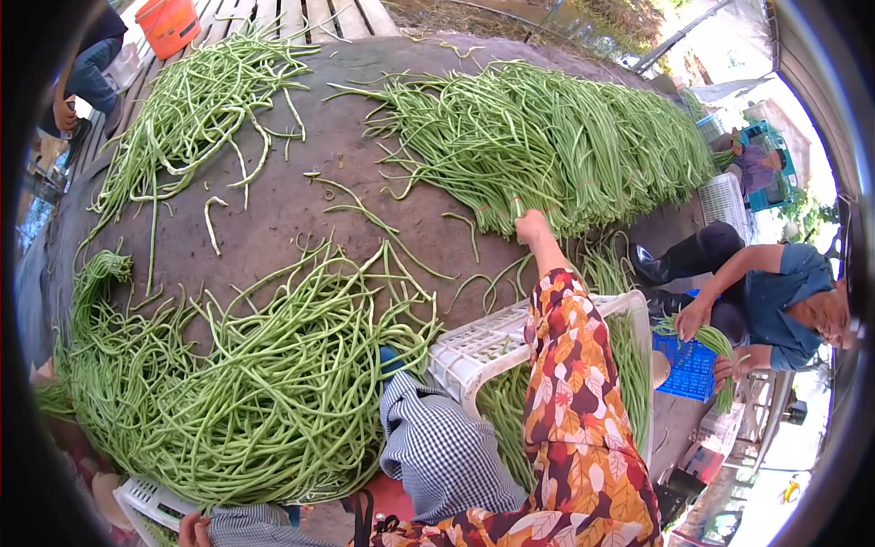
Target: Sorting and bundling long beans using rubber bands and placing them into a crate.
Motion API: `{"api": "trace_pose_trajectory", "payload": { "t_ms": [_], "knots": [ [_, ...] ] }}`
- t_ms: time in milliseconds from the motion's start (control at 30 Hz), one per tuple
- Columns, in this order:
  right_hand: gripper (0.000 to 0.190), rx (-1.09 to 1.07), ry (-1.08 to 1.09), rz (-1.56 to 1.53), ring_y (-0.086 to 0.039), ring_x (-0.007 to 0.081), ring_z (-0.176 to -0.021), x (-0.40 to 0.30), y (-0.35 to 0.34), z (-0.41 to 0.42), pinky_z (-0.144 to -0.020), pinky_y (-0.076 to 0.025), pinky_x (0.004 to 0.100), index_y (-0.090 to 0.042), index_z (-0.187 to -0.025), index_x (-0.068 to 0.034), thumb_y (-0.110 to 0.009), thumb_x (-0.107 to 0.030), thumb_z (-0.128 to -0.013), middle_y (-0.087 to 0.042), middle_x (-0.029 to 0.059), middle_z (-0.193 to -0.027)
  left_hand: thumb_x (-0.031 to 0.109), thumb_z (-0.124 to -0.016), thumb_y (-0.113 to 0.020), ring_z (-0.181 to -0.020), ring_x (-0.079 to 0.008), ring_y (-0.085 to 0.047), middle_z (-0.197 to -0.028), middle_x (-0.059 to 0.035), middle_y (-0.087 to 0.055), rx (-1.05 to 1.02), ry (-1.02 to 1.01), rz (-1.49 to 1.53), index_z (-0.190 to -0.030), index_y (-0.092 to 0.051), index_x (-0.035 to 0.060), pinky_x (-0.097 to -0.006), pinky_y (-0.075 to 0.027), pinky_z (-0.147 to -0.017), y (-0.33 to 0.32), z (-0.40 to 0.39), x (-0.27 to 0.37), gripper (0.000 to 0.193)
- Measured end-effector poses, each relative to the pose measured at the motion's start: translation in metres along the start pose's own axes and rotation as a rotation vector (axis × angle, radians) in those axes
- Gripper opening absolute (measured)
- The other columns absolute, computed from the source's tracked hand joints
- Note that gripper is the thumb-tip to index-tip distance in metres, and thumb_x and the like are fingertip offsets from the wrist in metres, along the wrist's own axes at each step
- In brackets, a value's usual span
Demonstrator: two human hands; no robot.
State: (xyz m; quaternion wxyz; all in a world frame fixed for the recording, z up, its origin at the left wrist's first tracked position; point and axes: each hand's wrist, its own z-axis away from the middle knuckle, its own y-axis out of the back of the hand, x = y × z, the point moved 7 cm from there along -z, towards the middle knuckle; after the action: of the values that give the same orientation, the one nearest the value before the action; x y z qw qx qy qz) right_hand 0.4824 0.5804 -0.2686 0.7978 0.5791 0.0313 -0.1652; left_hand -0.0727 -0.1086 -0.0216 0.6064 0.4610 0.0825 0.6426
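Note:
My right hand (pixel 531 227), at the end of a floral sleeve, grips the near end of a bundle of yardlong beans (pixel 517 205). That bundle lies at the front edge of a long row of banded bundles (pixel 547 137). A few fingers, which look like my left hand (pixel 195 530), show at the bottom edge beside my checked trouser leg (pixel 266 525); what they hold cannot be seen. Before me spreads a large tangled heap of loose yardlong beans (pixel 273 383). A tied bundle (pixel 102 267) lies at its left end.
Under my right arm stands a white plastic crate (pixel 472 362) with beans. Another white crate (pixel 154 502) is at lower left. A second loose pile (pixel 198 116) lies far left, near an orange bucket (pixel 167 27). At right, a co-worker (pixel 779 301) holds beans above a blue crate (pixel 687 366).

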Motion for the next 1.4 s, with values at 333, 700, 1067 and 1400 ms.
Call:
{"api": "trace_pose_trajectory", "payload": {
  "t_ms": [333,700,1067,1400],
  "knots": [
    [0.048,0.16,-0.084,-0.152,-0.053,0.0388,-0.11,0.015,-0.04,-0.034,-0.09,-0.044,0.0445,-0.049,-0.121,0.003,-0.062,-0.023,-0.082,-0.053,0.0254,-0.119,0.017,-0.095,-0.052,-0.1,-0.0208,-0.058,-0.109,-0.0089,-0.061,0.025,0.094,0.082,-0.11,-0.059,0.0025,-0.0316,-0.046,-0.084,0.01,-0.017,-0.043,0.022],
    [0.068,0.114,-0.373,0.015,-0.053,0.0365,-0.111,-0.027,-0.031,-0.023,-0.093,-0.045,0.0432,-0.055,-0.118,-0.002,-0.075,-0.044,-0.067,-0.05,0.026,-0.122,0.011,-0.094,-0.05,-0.093,-0.0214,-0.058,-0.101,-0.0102,-0.063,0.047,0.014,-0.061,-0.102,-0.062,-0.0002,-0.0325,-0.045,-0.083,0.003,-0.019,0.011,0.019],
    [0.048,-0.318,-0.179,-0.341,-0.057,0.0254,-0.09,-0.1,-0.028,-0.025,-0.074,-0.046,0.0409,-0.059,-0.108,0.006,-0.067,-0.025,-0.072,-0.06,0.016,-0.108,0.014,-0.094,-0.049,-0.091,-0.0208,-0.058,-0.102,-0.0113,-0.063,0.026,0.016,-0.047,-0.106,-0.059,-0.0013,-0.0315,-0.046,-0.082,0.005,-0.013,0.01,0.021],
    [0.046,-0.255,0.373,0.723,-0.062,0.027,-0.094,-0.286,0.226,0.121,-0.083,-0.047,0.0364,-0.065,-0.102,-0.003,-0.067,-0.033,-0.067,-0.065,0.0138,-0.105,0.006,-0.087,-0.053,-0.085,-0.0196,-0.062,-0.094,-0.0106,-0.063,0.142,-0.095,0.132,-0.102,-0.058,-0.0022,-0.0286,-0.047,-0.079,0.006,-0.009,-0.026,0.017]
  ]
}}
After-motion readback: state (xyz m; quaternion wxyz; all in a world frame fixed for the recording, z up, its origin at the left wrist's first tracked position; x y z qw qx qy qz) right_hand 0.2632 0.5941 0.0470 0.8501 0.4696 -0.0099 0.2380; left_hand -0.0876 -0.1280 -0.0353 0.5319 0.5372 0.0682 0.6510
